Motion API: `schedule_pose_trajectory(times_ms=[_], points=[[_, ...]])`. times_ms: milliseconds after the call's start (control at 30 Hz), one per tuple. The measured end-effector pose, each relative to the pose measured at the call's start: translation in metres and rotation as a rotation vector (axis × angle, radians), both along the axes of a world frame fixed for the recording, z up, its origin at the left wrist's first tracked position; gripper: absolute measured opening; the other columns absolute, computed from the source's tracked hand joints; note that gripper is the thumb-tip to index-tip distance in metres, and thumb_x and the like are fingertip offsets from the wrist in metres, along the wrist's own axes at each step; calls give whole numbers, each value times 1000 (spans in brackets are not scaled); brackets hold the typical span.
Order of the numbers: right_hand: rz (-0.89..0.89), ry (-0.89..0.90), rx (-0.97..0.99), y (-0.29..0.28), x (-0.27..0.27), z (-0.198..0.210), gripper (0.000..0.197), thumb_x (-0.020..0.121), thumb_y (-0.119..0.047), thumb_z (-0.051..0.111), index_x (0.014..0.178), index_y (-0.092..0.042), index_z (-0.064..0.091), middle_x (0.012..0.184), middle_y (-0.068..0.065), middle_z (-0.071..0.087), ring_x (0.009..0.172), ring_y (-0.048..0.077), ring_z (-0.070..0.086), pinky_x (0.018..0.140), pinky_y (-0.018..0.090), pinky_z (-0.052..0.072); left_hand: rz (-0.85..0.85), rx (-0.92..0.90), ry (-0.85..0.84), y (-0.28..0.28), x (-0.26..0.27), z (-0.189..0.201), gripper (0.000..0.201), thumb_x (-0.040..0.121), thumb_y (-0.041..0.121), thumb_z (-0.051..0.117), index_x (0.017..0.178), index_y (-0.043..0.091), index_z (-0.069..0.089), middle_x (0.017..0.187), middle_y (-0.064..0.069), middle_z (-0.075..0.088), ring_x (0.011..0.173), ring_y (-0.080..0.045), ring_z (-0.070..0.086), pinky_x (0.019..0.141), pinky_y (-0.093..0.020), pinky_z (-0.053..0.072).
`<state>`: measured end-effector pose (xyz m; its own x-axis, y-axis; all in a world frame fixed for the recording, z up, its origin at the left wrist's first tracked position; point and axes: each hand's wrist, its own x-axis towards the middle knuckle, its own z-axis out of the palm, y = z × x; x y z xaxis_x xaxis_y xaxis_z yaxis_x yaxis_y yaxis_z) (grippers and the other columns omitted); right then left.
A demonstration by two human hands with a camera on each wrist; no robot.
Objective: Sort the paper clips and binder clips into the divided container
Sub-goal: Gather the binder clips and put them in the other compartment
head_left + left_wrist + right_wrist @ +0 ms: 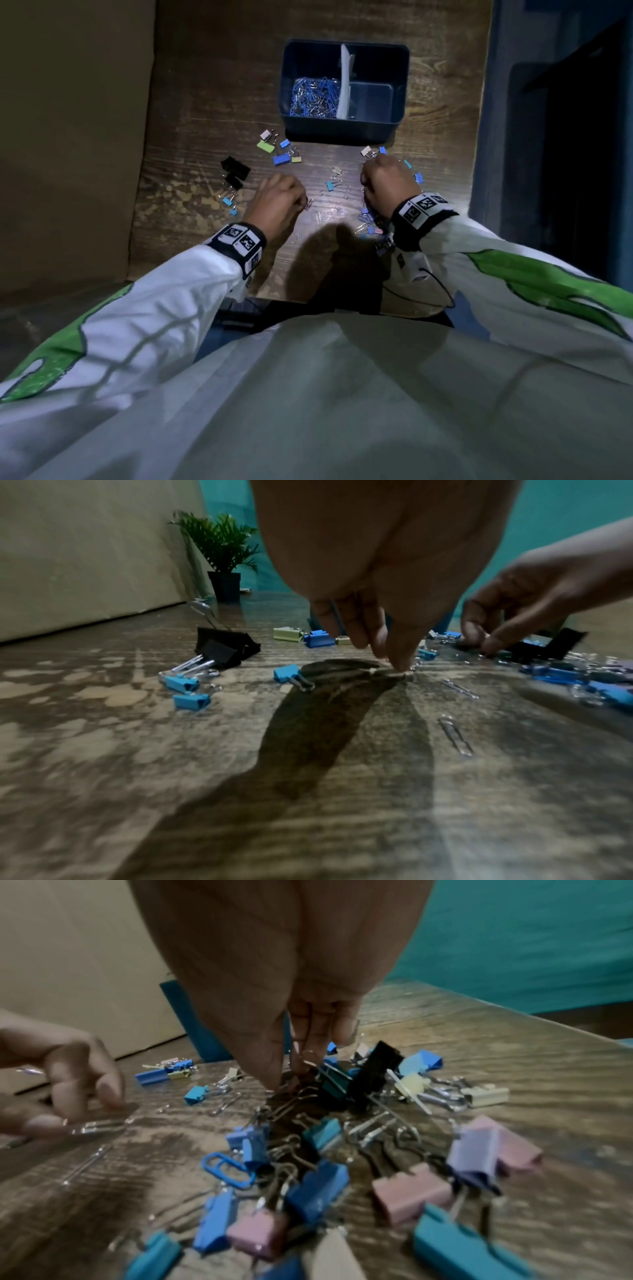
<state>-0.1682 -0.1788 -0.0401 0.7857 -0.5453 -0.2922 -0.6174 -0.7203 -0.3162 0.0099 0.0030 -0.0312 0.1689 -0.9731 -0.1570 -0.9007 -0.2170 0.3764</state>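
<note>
The dark blue divided container point(344, 132) stands at the back of the table. Its left compartment holds blue and silver paper clips point(315, 99); the right one looks empty. My left hand point(306, 205) reaches down to the table, its fingertips point(399, 664) pinching a silver paper clip point(99, 1127). My right hand point(287, 1085) is dug into a pile of coloured binder clips point(318, 1185), fingers curled round a silver wire clip point(310, 1054). Loose silver paper clips point(457, 737) lie between the hands.
Black binder clips point(236, 171) and light blue ones point(228, 202) lie left of my left hand. Green, blue and pale binder clips point(279, 150) sit before the container. A potted plant point(222, 553) stands far left. The table's right edge point(474, 164) is near my right hand.
</note>
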Motion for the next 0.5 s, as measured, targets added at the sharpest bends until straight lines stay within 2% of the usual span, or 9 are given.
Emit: schedule_pose_trajectory(times_ms=[67, 133, 267, 367, 500], points=[[22, -42, -5, 3, 8, 3, 16, 82, -10, 58, 97, -10, 61, 104, 17, 59, 98, 37, 55, 84, 41, 44, 25, 25, 27, 6, -4, -2, 14, 89, 16, 65, 103, 18, 66, 112, -2, 59, 111, -25, 48, 91, -37, 33], [17, -86, 29, 9, 20, 6, 18, 84, -15, 60, 103, -13, 60, 108, 14, 59, 102, 35, 56, 87, 41, 43, 131, 16, 60, -5, -12, -1, 11, 90, 24, 64, 101, 21, 63, 111, -1, 60, 110, -23, 49, 93, -38, 32], [34, -84, 69, 11, 44, 9, 20, 89, -13, 54, 109, -17, 59, 110, 14, 56, 97, 35, 59, 76, 38, 46, 346, -6, 118, -51, -34, 0, 13, 88, 28, 64, 93, 17, 60, 103, -4, 63, 101, -27, 54, 90, -38, 38], [36, -24, 78, 4, 53, 12, 15, 88, -7, 54, 100, -14, 61, 106, 15, 57, 93, 35, 60, 70, 34, 42, 401, 67, 89, -66, -49, -9, 20, 86, 26, 67, 100, 15, 58, 108, -8, 62, 104, -29, 54, 89, -40, 40], [-64, -94, 210, -3, 43, 8, 11, 84, -8, 52, 88, -16, 58, 95, 10, 62, 86, 32, 61, 72, 35, 48, 380, 77, 75, -60, -49, -17, 8, 88, 17, 59, 96, 16, 58, 103, -7, 60, 102, -29, 53, 87, -39, 40]])
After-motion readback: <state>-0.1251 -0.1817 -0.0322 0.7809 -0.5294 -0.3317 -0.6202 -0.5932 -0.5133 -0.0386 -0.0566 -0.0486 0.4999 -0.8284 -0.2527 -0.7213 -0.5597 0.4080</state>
